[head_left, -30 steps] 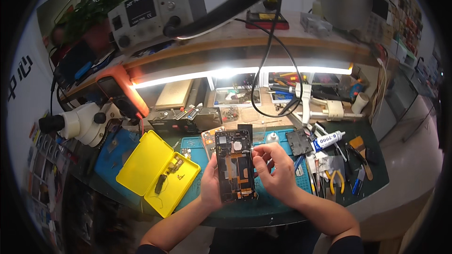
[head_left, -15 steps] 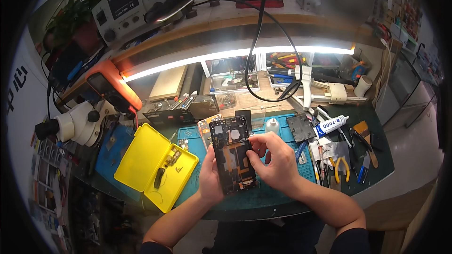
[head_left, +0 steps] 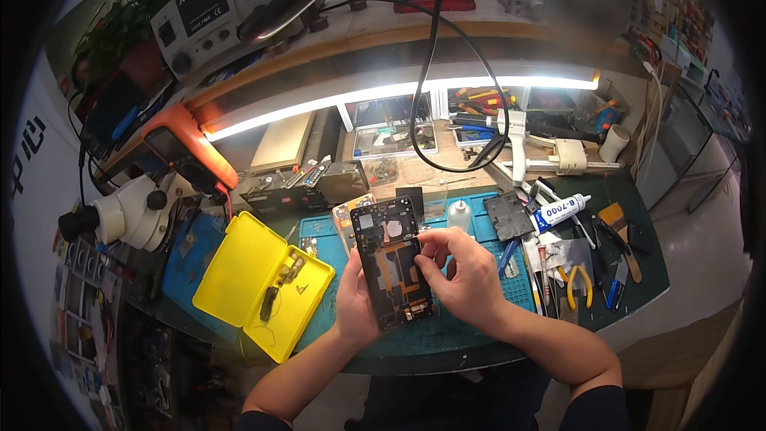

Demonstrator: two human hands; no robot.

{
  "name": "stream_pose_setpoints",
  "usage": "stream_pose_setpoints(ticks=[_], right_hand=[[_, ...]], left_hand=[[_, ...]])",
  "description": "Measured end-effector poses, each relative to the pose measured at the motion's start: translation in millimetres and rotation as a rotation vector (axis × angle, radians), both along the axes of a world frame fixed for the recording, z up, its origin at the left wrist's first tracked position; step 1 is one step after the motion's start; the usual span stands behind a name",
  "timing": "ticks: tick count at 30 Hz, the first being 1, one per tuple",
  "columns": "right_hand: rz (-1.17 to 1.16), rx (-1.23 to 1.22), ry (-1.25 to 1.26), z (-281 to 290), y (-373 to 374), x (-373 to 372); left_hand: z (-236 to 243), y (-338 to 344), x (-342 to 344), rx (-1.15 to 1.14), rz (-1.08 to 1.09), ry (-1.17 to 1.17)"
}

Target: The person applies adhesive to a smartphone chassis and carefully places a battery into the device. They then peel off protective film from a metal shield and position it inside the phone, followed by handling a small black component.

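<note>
My left hand [head_left: 356, 303] grips a disassembled black phone [head_left: 392, 267] by its left edge, holding it upright over the teal mat [head_left: 315, 223]; orange flex cables and small boards show inside. The curled fingers of my right hand [head_left: 455, 275] are at the phone's upper right edge, thumb and index close together on something too small to make out. An open yellow case [head_left: 227, 279] with small parts lies to the left. Just beyond the phone stand a small white bottle [head_left: 459, 215] and an orange-framed item [head_left: 343, 215].
A microscope [head_left: 120, 219] and orange multimeter [head_left: 187, 156] sit left. Tools, glue tube [head_left: 561, 213] and yellow-handled pliers [head_left: 580, 287] crowd the right. Part trays [head_left: 395, 140] line the back under a light strip. A station [head_left: 195, 20] sits on the shelf above, with a cable loop hanging down.
The bench has shifted upward in the picture since a second ago. My hands have moved slightly left with the phone, whose top is now tilted a little further left. Both grips look much alike.
</note>
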State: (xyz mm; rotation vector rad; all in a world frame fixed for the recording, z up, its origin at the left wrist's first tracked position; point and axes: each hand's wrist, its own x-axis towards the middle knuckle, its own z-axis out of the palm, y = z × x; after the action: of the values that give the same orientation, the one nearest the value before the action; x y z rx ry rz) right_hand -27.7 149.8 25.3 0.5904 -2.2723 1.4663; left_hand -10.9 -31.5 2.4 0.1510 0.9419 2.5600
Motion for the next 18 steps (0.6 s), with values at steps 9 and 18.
stream_pose_setpoints(ticks=[9,18], right_hand=[[0.036,-0.054,0.021,-1.2,0.6,-1.6],[-0.013,-0.101,0.002,-7.5,-1.9,-4.3]], left_hand=[[2.1,3.3,3.8,-0.059,-0.009,0.099],[0.8,6.0,6.7,-0.109,-0.014,0.074]])
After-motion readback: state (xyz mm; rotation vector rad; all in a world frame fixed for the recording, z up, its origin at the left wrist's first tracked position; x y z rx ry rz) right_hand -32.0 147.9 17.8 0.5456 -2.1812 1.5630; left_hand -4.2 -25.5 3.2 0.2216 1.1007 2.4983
